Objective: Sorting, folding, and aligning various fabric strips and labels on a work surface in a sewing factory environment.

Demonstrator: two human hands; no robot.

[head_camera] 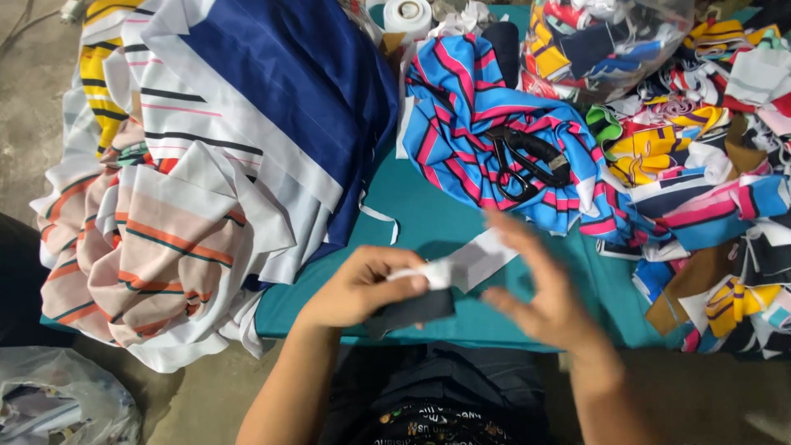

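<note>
Low centre: left hand pinching white-and-dark fabric strip; right hand blurred, open, empty, over teal counter, below black scissors.

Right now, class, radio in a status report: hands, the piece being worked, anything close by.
Left hand pinching white and dark fabric strip. Right hand open, blurred, beside it. Black scissors on striped cloth beyond.

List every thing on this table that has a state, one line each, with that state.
Left hand: closed, pinching the small white fabric strip with a dark piece under it.
Right hand: open, fingers spread, blurred, holding nothing.
Black-handled scissors: lying on the blue and pink striped cloth; blades hidden.
White tape roll: standing on end.
Clear plastic bag of scraps: full.
Navy and white striped fabric: draped, folded over.
</note>
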